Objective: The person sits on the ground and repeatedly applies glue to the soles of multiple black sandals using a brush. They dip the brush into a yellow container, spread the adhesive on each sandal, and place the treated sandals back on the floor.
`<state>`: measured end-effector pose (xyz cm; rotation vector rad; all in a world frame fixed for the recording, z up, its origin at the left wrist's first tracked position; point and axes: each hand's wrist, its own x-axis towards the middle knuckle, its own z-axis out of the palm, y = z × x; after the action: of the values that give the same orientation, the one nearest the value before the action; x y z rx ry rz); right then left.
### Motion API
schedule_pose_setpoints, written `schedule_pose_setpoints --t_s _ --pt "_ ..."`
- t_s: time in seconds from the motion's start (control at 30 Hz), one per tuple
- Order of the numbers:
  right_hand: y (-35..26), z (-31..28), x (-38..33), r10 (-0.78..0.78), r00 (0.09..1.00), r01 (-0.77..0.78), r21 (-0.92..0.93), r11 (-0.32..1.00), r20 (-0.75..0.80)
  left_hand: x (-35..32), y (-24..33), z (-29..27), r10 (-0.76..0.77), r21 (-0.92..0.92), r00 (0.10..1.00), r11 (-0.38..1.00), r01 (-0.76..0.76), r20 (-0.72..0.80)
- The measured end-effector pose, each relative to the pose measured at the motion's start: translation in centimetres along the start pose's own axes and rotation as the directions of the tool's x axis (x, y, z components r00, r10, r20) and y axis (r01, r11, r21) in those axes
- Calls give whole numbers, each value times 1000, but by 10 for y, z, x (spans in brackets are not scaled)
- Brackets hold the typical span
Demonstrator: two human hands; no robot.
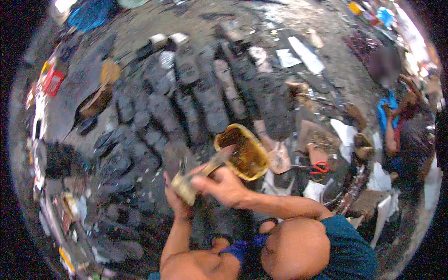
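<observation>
Floor [84,79] crowded with dark soles [205,102]; right hand [219,184] fingers pinch a brush [219,161], left hand [175,196] grips a block [184,186]; glue from the tin [242,151] might drip.

A red rectangular package [53,80] lay at the far left edge of the ground, beside white and yellow wrappers too blurred to tell apart. A small yellow-and-white packet [70,205] lay at lower left among litter. A yellow box [355,8] and a blue one [385,15] stood at upper right. No screens were seen.
</observation>
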<state>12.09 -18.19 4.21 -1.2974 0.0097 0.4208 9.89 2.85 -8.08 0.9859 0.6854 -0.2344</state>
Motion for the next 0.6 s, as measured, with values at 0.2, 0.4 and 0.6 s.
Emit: schedule_pose_setpoints --t_s 0.2,0.4,0.6 --pt "-11 -50 17 116 932 -53 187 981 -343 -82 -19 -22 -187 -89 982 978 188 20" --pt "8 -14 9 -304 949 275 -252 928 -87 -48 27 37 -126 -71 977 988 140 170" --pt "-4 -1 11 -642 766 557 -512 654 13 -32 78 88 -49 -119 940 989 94 337"
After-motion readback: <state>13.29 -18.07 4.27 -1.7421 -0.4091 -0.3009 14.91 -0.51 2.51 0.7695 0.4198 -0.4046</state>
